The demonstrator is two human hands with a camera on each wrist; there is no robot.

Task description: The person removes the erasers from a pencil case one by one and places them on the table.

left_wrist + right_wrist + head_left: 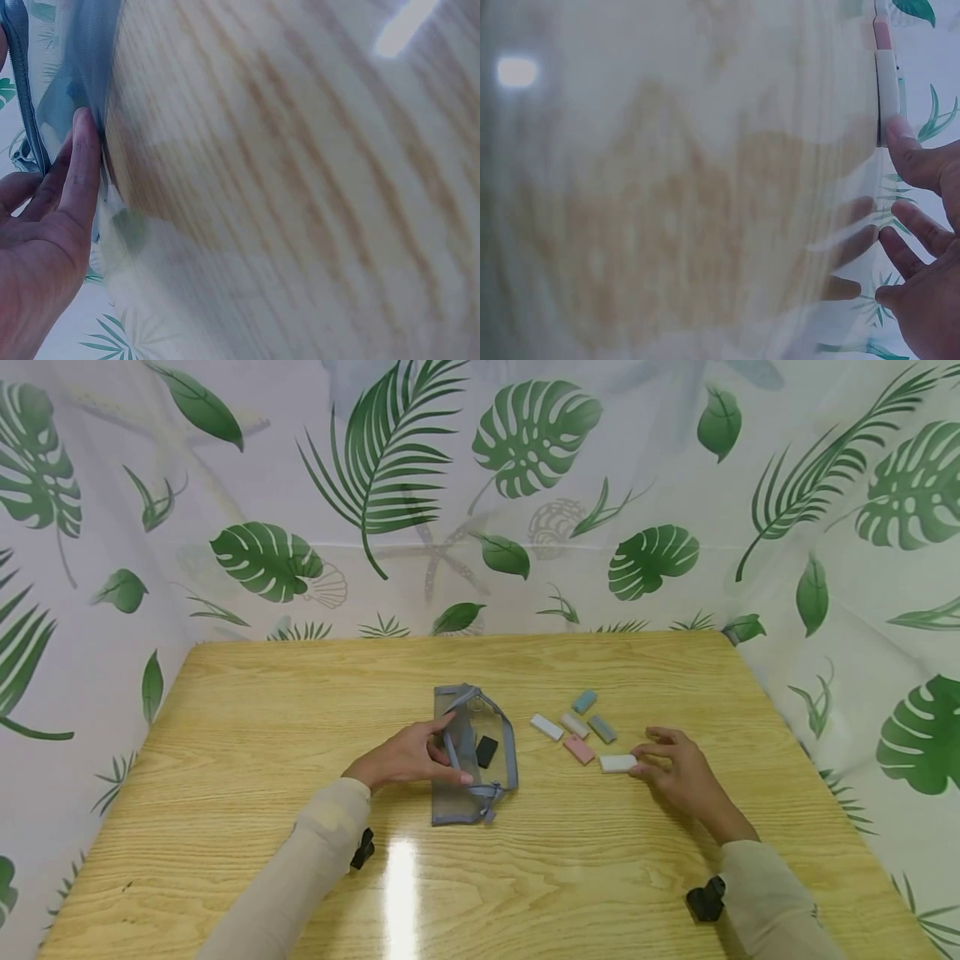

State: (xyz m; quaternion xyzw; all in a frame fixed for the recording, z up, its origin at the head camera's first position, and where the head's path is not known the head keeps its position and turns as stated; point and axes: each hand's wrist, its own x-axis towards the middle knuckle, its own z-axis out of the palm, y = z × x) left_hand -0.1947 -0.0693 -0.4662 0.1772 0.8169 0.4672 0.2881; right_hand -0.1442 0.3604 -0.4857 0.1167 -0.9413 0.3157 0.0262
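My left hand (408,756) grips a see-through mesh pouch (442,810) with blue-grey edging. In the left wrist view, the fingers (82,169) press along the mesh side (82,45). A small black block (487,752) lies inside the pouch. On the right, my right hand (678,772) pinches the near end of a white eraser-like block (617,764) between thumb and fingertip. From the right wrist, that white block (887,86) shows edge-on against the thumb (904,146), while the other fingers spread off it.
Between pouch and right hand lie several small blocks: a white one (547,727), a beige one (574,725), a grey one (602,728), a teal one (584,701) and a pink one (578,749). Leaf-patterned cloth (420,602) borders the wooden table (285,693).
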